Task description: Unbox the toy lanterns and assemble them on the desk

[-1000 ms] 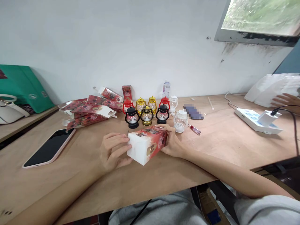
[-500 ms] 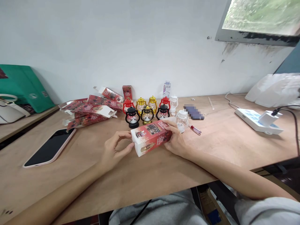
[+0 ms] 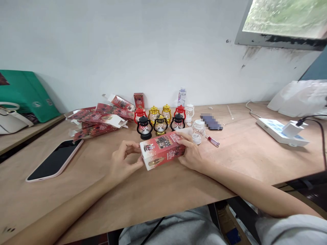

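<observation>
A red and white printed cardboard box [image 3: 159, 149] lies on its side, tilted, between my two hands over the front part of the table. My right hand [image 3: 191, 153] is wrapped round its right end, thumb below and fingers on top. At the white left end, my left hand [image 3: 126, 158] pinches the closed end with curled fingers and thumb. A white flap [image 3: 187, 130] sticks out beyond the right end. Just behind the box stand small toy lanterns: a black lantern [image 3: 144, 128], a gold lantern [image 3: 160, 125] and a white lantern [image 3: 198, 131] are closest.
Flattened red boxes [image 3: 97, 119] are heaped at the back left, near a phone [image 3: 55, 160]. A screwdriver [image 3: 212, 140] lies right of the lanterns, with another phone [image 3: 211, 122] behind it. A bottle [image 3: 182, 97] stands by the wall. A white power strip [image 3: 278, 131] sits at right.
The box has shifted slightly left and turned a little, its left end now further into my left hand. Both hands keep their hold; the lanterns have not moved.
</observation>
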`<state>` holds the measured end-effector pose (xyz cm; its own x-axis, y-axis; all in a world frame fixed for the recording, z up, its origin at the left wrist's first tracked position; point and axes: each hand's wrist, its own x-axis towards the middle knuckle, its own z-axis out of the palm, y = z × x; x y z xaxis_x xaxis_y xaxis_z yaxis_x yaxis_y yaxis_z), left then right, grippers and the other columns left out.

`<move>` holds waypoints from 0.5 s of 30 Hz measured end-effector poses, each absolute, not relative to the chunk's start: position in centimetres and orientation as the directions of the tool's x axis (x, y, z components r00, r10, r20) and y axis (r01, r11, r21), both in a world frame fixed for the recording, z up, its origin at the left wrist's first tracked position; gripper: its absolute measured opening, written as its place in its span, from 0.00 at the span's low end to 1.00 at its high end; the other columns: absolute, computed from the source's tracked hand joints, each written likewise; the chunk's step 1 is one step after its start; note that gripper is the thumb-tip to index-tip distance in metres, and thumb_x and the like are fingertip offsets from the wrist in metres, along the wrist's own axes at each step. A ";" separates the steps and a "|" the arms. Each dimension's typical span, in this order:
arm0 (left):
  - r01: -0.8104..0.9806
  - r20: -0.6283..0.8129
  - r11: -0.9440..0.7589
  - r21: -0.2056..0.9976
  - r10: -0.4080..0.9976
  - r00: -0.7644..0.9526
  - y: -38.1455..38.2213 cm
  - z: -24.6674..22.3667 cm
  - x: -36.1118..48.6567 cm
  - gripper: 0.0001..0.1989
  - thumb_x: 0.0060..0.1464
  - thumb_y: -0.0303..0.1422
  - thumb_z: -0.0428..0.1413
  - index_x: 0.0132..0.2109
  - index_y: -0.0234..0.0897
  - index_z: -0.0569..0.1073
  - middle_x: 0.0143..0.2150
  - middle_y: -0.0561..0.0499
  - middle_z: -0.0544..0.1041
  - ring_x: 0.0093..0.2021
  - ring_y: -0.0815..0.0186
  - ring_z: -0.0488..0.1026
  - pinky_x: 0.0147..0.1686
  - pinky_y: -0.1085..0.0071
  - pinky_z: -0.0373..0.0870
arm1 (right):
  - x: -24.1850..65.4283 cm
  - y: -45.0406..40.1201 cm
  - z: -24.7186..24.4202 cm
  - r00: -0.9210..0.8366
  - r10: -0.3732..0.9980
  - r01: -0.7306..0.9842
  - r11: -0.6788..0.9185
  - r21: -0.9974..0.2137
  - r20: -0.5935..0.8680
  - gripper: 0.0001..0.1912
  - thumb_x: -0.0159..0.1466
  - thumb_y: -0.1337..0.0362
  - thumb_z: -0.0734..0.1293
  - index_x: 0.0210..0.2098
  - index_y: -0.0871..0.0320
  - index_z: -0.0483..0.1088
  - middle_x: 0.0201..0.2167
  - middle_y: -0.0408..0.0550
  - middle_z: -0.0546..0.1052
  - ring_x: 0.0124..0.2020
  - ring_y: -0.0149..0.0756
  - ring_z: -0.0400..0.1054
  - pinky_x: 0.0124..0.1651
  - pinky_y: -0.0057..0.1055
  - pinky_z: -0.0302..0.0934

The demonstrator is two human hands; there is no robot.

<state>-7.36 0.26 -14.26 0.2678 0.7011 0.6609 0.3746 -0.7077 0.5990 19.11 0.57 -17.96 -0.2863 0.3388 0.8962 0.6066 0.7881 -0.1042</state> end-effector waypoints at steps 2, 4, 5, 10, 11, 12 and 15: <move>0.378 0.663 -0.706 0.599 0.702 0.260 0.4 -14.4 -7.4 0.15 0.46 0.33 0.59 0.40 0.39 0.62 0.36 0.49 0.79 0.32 0.63 0.80 0.33 0.67 0.79 | 19.1 0.5 -18.0 -0.288 0.347 0.619 0.779 -0.103 0.893 0.31 0.49 0.78 0.62 0.51 0.53 0.55 0.56 0.56 0.65 0.56 0.44 0.65 0.50 0.44 0.67; 0.388 0.663 -0.705 0.594 0.702 0.260 0.5 -14.6 -7.5 0.15 0.47 0.33 0.59 0.40 0.39 0.62 0.35 0.49 0.79 0.32 0.62 0.80 0.32 0.67 0.79 | 19.0 0.5 -18.0 -0.287 0.366 0.626 0.771 -0.116 0.885 0.31 0.49 0.78 0.62 0.51 0.53 0.55 0.56 0.56 0.66 0.56 0.44 0.65 0.50 0.44 0.67; 0.394 0.668 -0.711 0.583 0.695 0.266 0.5 -14.7 -7.5 0.14 0.48 0.33 0.58 0.40 0.39 0.62 0.35 0.49 0.79 0.32 0.62 0.80 0.32 0.68 0.79 | 18.9 0.5 -18.0 -0.286 0.375 0.627 0.769 -0.124 0.882 0.31 0.49 0.78 0.62 0.51 0.53 0.55 0.56 0.56 0.66 0.56 0.44 0.65 0.50 0.44 0.67; 0.460 0.764 -0.811 0.360 0.540 0.354 0.3 -14.5 -7.7 0.12 0.53 0.30 0.55 0.44 0.38 0.63 0.40 0.47 0.79 0.35 0.63 0.80 0.34 0.69 0.78 | 18.8 0.5 -17.6 -0.268 0.405 0.614 0.771 -0.169 0.874 0.32 0.50 0.77 0.63 0.52 0.52 0.54 0.56 0.55 0.66 0.57 0.44 0.65 0.52 0.45 0.66; 0.464 0.791 -0.841 0.278 0.475 0.386 0.2 -14.3 -7.7 0.12 0.54 0.29 0.55 0.46 0.38 0.64 0.43 0.45 0.78 0.39 0.62 0.79 0.37 0.68 0.78 | 18.8 0.5 -17.5 -0.256 0.410 0.614 0.768 -0.180 0.876 0.32 0.50 0.77 0.63 0.52 0.52 0.54 0.55 0.55 0.66 0.56 0.44 0.64 0.52 0.46 0.66; 0.457 0.811 -0.868 0.197 0.405 0.421 0.0 -14.1 -7.6 0.13 0.54 0.28 0.54 0.48 0.38 0.64 0.47 0.43 0.76 0.44 0.61 0.78 0.40 0.66 0.78 | 18.8 0.4 -17.4 -0.243 0.415 0.615 0.765 -0.192 0.877 0.33 0.50 0.77 0.64 0.53 0.52 0.53 0.55 0.55 0.66 0.56 0.44 0.64 0.52 0.46 0.66; 0.395 0.820 -0.918 0.035 0.253 0.514 -0.3 -13.4 -7.5 0.21 0.53 0.27 0.55 0.54 0.37 0.63 0.57 0.36 0.69 0.56 0.56 0.70 0.48 0.58 0.74 | 18.7 0.3 -17.3 -0.212 0.425 0.617 0.756 -0.216 0.880 0.35 0.50 0.75 0.65 0.54 0.52 0.52 0.53 0.55 0.65 0.56 0.45 0.64 0.52 0.47 0.66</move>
